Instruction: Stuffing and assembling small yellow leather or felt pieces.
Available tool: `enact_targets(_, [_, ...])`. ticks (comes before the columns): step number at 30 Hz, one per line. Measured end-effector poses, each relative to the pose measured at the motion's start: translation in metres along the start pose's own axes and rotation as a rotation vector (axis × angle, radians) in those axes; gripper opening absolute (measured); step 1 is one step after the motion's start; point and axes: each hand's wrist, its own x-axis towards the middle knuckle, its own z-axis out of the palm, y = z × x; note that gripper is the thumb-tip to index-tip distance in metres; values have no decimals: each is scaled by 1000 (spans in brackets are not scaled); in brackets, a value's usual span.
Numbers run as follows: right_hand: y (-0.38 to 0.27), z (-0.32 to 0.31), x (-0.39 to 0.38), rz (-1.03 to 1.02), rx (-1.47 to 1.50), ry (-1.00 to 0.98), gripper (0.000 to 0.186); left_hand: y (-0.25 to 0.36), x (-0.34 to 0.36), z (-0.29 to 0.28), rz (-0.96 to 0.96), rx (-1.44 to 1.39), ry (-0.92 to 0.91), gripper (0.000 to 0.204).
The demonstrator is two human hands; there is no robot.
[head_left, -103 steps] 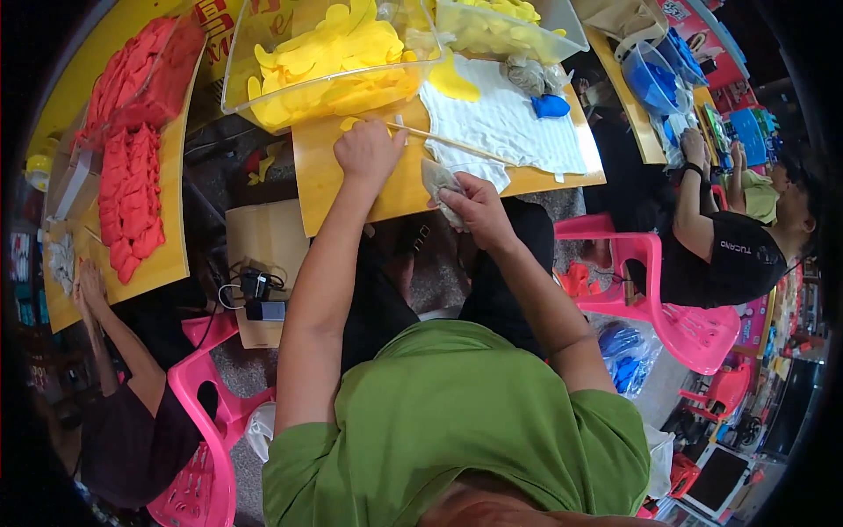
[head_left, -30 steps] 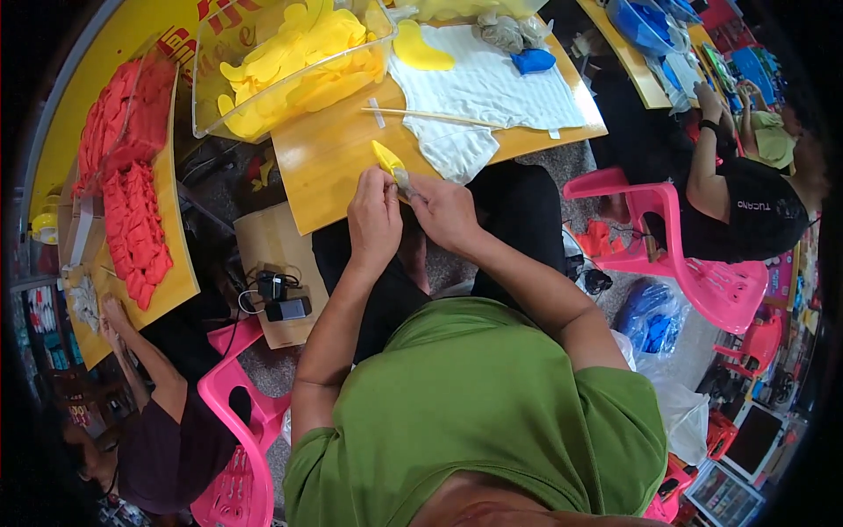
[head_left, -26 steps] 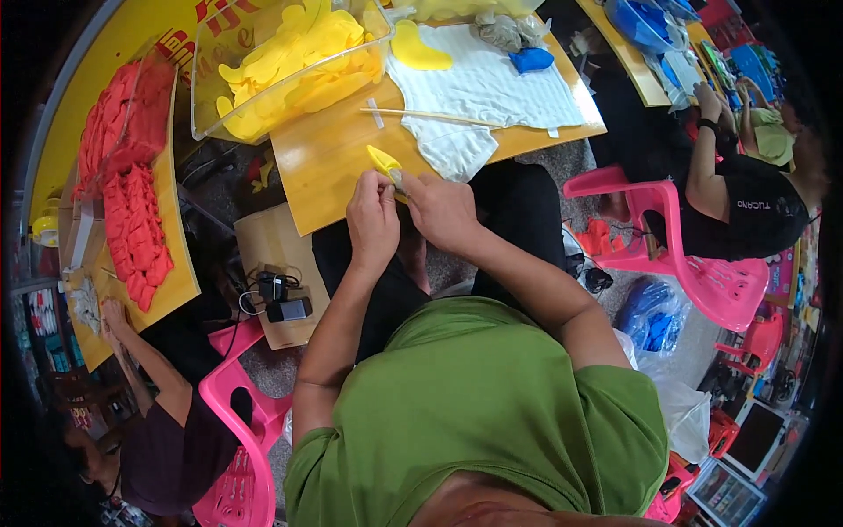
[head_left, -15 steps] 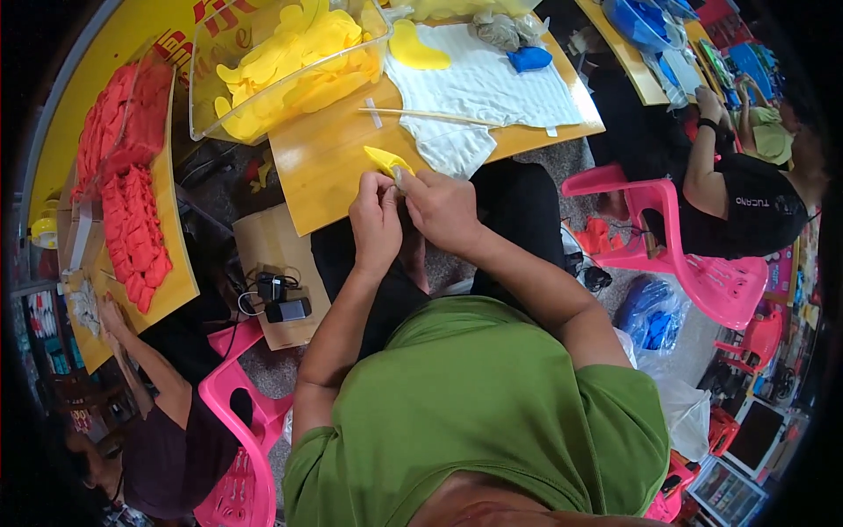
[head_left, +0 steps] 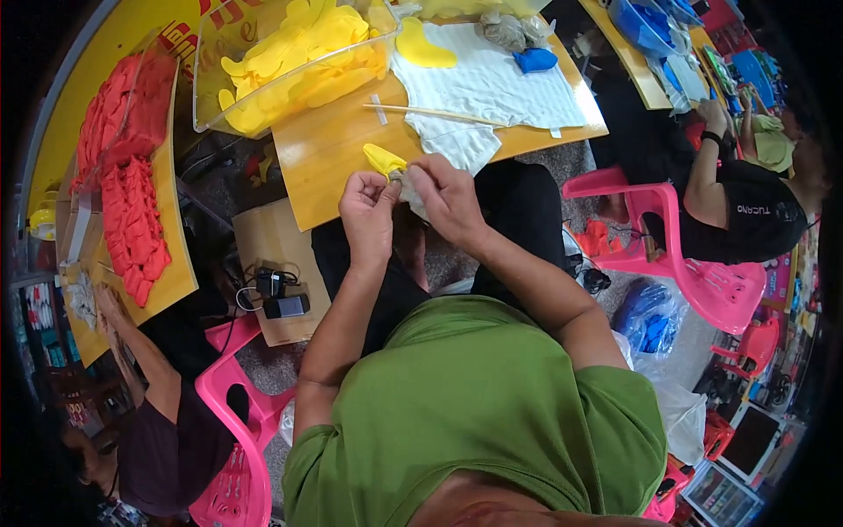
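Observation:
Over the near edge of the table, my left hand [head_left: 366, 220] is closed in a pinch on the lower end of a small folded yellow fabric piece [head_left: 383, 161], its pointed tip upward. My right hand [head_left: 448, 202] is beside it, fingers curled around a pale greyish wad [head_left: 409, 193] that meets the yellow piece's lower end. The wad is partly hidden by the fingers, and its material is unclear. Beyond the hands, a thin wooden stick [head_left: 430, 113] lies across a white ribbed cloth [head_left: 492, 79]. A flat, curved yellow piece [head_left: 425, 46] rests on the cloth.
A clear bin [head_left: 290, 92] of yellow pieces stands at the table's far left. A blue piece [head_left: 536, 60] and a greyish bagged clump [head_left: 505, 32] lie far right. Red fabric pieces [head_left: 136, 228] cover the left table, where another person works. Pink chairs [head_left: 702, 281] flank me.
My hands have drawn slightly apart, the left shifting a little left and down. More of the pale greyish wad shows between them. The yellow piece now looks wider and fuller.

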Motion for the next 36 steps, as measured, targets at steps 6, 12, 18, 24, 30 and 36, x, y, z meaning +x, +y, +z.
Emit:
enact_targets(6, [-8,-4,7,-6,-173,-36,14,-3,-4,-1,222,323,-3,15])
enact_targets(12, [-2,-2,5,-51,-220,-42,13,-5,-6,2,250,372,1,14])
enact_targets(18, [-2,3,-8,-31,-172,-61,15,-4,-3,4,222,588,137,11])
enact_targets(24, [2,-10,-8,-52,-57,-160,23,-4,-2,-5,142,543,28,8])
enact_targets(30, [17,-5,-8,168,175,-103,18,-1,-8,-3,4,378,-75,8])
enact_targets(36, [25,10,-9,411,604,62,16,1,-17,2,498,1088,-76,6])
